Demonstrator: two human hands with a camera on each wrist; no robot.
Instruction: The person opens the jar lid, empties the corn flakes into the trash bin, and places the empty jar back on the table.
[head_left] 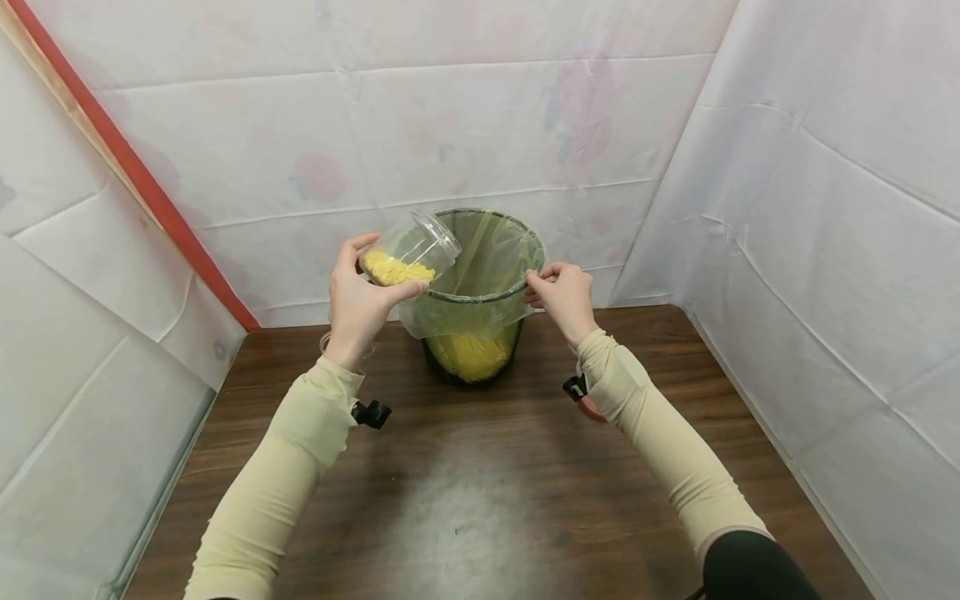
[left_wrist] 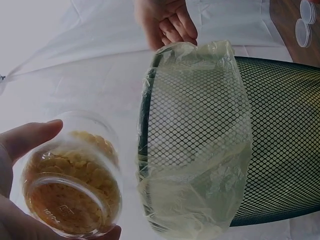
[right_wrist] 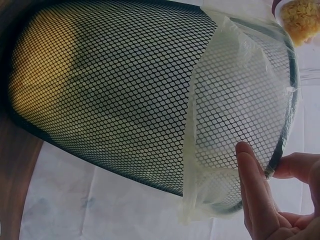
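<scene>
My left hand (head_left: 354,307) grips a clear plastic jar (head_left: 422,240), tilted with its mouth toward the bin. Yellow flakes (head_left: 397,268) lie along the jar's lower side. A dark mesh wastebasket (right_wrist: 135,75) stands upright just right of the jar. Its pale translucent bag (left_wrist: 200,190) is folded over the rim, and a yellow mass (head_left: 471,357) shows through the mesh near the bottom. At the rim's right side, my right hand (head_left: 566,298) pinches the edge and the bag between thumb and fingers, as the right wrist view (right_wrist: 270,200) shows.
Clear round lids (left_wrist: 303,32) lie on the brown wooden table (head_left: 465,500). An orange-red object (head_left: 591,408) is partly hidden beneath the right wrist. White sheeting (head_left: 450,125) rises behind and on both sides, with a red strip (head_left: 142,167) at the left.
</scene>
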